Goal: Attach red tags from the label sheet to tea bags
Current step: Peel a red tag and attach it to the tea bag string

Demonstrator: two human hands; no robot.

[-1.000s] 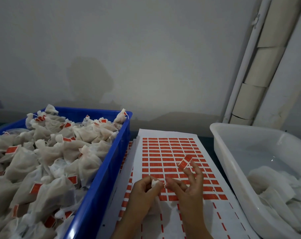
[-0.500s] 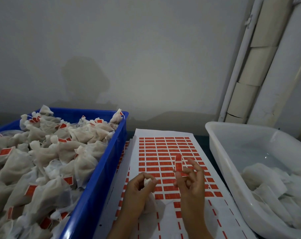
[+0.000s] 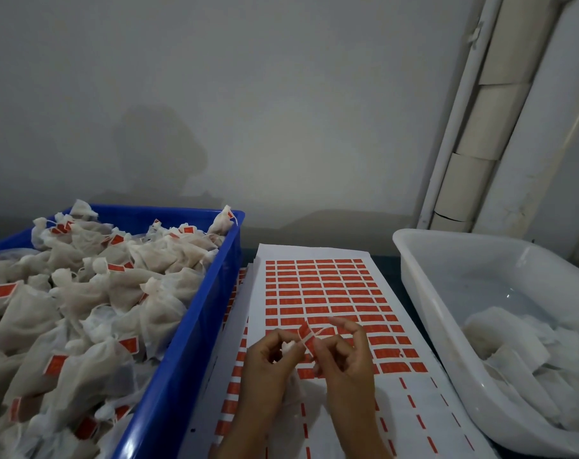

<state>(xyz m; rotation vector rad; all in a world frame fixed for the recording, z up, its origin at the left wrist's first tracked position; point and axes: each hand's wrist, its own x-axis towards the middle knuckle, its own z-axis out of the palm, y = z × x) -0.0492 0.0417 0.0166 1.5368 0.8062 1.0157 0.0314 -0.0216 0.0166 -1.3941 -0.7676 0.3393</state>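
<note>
Change: a second ago the right hand held the red tag up above the sheet, apart from the left; now the two hands are together and the tag sits between them against the bag's string.
Red tag (image 3: 306, 337): held low over the label sheet, between both hands, with a pale string crossing it; part of it is hidden by the fingers.
Tea bag (image 3: 288, 346): its white gathered top shows in the left hand's fingertips; the rest hangs below, mostly hidden behind that hand.
Left hand (image 3: 270, 361): fingers curled, pinching the top of the tea bag.
Right hand (image 3: 346, 354): thumb and forefinger pinch the red tag; the other fingers are curled loosely above it.
Label sheet (image 3: 327, 293): lies flat on the desk between the two bins, under the hands; rows of red tags fill its far part, while the near part is bare white with thin red strips left.
Blue crate (image 3: 182, 342): just left of the sheet, heaped with white tea bags that carry red tags.
White tub (image 3: 424, 293): just right of the sheet, holding a low pile of white bags without visible tags.
Wall (image 3: 248, 111): plain and grey behind the desk, with pale pipes running up at the right.
</note>
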